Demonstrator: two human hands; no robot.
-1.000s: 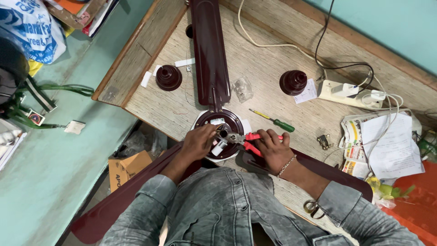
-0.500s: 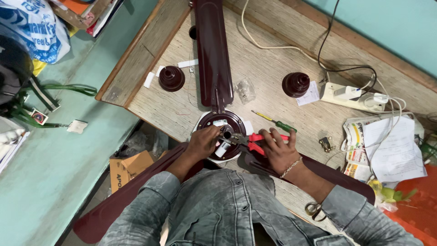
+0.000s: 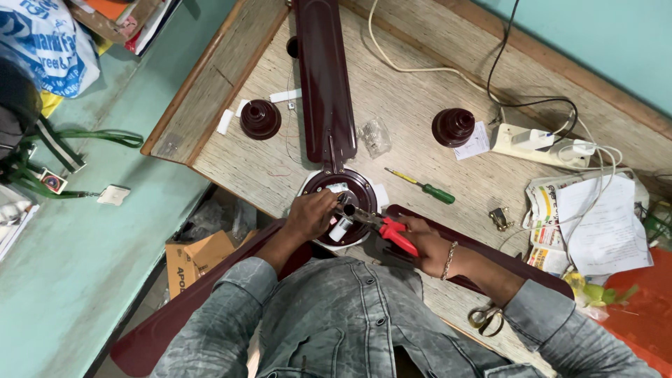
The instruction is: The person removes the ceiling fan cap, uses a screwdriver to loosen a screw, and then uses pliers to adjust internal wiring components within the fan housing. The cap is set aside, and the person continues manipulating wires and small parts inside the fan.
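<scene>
Little has shifted since before: our left hand (image 3: 311, 215) still steadies the round maroon ceiling-fan motor hub (image 3: 341, 199) on the worn wooden table (image 3: 413, 98), while our right hand (image 3: 422, 241) stays clamped on red-handled pliers (image 3: 383, 227), jaws biting its centre.

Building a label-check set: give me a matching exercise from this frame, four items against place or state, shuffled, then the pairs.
Things:
1. pliers
2. screwdriver
3. scissors
4. left hand

Place or state:
A. lying free on the table, right of the fan hub
B. resting on the fan hub
C. at the table's near edge, by the right sleeve
D. gripped in the right hand, nose at the hub

Pairs: 1-D, 2-A, 3-C, 4-B
</scene>
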